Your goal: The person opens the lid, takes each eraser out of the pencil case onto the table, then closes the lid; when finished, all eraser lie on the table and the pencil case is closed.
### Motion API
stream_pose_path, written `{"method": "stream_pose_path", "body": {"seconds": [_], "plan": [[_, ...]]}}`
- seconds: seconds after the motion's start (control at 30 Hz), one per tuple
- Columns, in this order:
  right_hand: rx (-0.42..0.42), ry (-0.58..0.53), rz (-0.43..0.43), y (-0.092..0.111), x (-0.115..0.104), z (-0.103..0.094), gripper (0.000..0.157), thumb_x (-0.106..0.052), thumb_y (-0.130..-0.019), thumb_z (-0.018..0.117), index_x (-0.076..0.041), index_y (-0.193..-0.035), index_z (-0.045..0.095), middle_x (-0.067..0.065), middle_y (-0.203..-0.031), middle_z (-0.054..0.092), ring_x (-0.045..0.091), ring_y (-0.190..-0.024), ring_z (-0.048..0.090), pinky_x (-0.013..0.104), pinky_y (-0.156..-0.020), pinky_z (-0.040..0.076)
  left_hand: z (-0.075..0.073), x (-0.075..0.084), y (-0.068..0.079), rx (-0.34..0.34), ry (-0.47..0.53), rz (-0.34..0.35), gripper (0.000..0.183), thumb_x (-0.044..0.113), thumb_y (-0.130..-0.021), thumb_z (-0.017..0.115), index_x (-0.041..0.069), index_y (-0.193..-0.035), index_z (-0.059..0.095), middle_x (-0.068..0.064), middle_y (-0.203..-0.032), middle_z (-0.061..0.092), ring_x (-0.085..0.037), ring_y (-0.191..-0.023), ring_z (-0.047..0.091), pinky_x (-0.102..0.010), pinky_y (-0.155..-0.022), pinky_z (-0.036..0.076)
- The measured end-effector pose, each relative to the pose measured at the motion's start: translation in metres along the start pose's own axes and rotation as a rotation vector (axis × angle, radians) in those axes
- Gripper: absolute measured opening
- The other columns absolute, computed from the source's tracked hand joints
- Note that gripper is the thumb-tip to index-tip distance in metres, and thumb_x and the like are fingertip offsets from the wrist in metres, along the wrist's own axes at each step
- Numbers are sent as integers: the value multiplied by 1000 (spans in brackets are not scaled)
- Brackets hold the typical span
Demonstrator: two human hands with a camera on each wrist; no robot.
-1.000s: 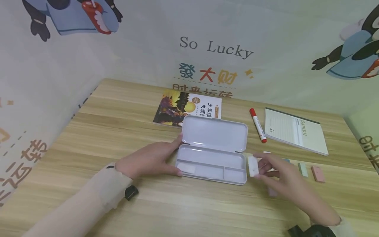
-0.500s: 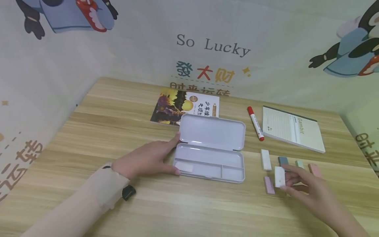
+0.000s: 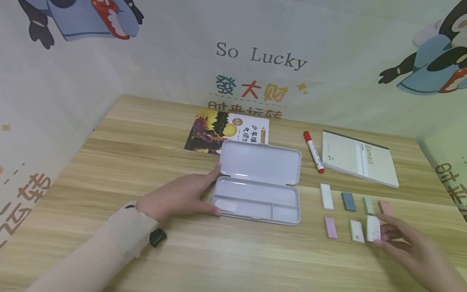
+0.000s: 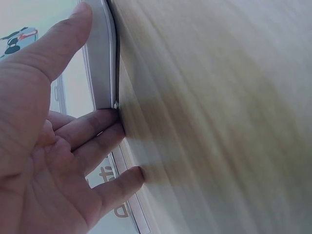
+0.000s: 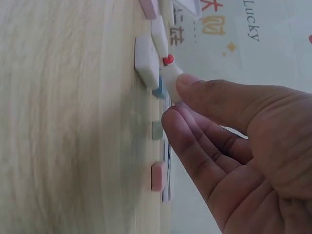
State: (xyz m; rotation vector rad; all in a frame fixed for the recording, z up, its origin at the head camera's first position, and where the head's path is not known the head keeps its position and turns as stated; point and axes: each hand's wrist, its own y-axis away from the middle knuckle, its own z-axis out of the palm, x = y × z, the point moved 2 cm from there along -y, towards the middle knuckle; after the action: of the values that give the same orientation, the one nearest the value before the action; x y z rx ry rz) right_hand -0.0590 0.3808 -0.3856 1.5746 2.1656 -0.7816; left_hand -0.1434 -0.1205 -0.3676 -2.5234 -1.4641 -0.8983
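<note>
A white eraser is pinched between the thumb and fingertips of my right hand, raised a little above the table beside another white eraser. In the right wrist view the pinched eraser shows in front of the row. My left hand rests at the left end of an open white pencil case, thumb at its front corner and fingers near the hinge. The left wrist view shows the thumb lying along the case's side. One white eraser lies in the case's front left compartment.
Right of the case lie a white eraser, a blue one, a green one, a pink one and a lilac one. Behind are a book, a red-capped marker and a notepad.
My right hand has moved right, away from the case's right end, carrying the white eraser past the lilac one. The left hand stays at the case. The head view has shifted slightly.
</note>
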Motion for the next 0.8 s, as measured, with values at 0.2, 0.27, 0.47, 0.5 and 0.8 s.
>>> {"method": "stream_pose_path", "body": {"seconds": [0.2,0.27,0.47,0.5,0.8], "plan": [[-54,121,61,6,12,-3,50,6,-77,85,7,-123,67,-12,-95,70,-21,-87,54,-2,-70,48,0,0,1,-6,8,-4,120,53,-86,82,8,-169,6,-21,-157,53,-35,-144,54,-51,-123,43],[-78,129,74,7,14,-3,52,4,-78,86,8,-126,65,-9,-95,71,-21,-86,55,-1,-69,48,0,0,1,-7,13,-6,120,53,-86,82,9,-169,6,-20,-158,52,-35,-145,53,-51,-124,42],[-108,62,81,10,19,-2,55,5,-81,83,12,-131,61,-39,-99,56,-20,-87,56,-2,-71,48,1,-1,1,-3,21,-10,121,52,-86,82,10,-169,5,-20,-159,51,-34,-146,53,-50,-125,41],[-112,54,82,11,20,-2,55,6,-81,82,13,-131,61,-41,-101,54,-20,-88,55,-2,-71,48,1,-1,1,-3,20,-10,121,52,-86,82,10,-169,5,-20,-158,52,-34,-146,53,-50,-125,41],[-119,24,39,11,29,-1,53,9,-80,82,17,-127,59,-41,-107,53,-19,-89,55,-3,-73,46,0,-1,1,2,16,3,121,50,-86,83,11,-169,3,-20,-155,56,-33,-143,56,-50,-123,43]]}}
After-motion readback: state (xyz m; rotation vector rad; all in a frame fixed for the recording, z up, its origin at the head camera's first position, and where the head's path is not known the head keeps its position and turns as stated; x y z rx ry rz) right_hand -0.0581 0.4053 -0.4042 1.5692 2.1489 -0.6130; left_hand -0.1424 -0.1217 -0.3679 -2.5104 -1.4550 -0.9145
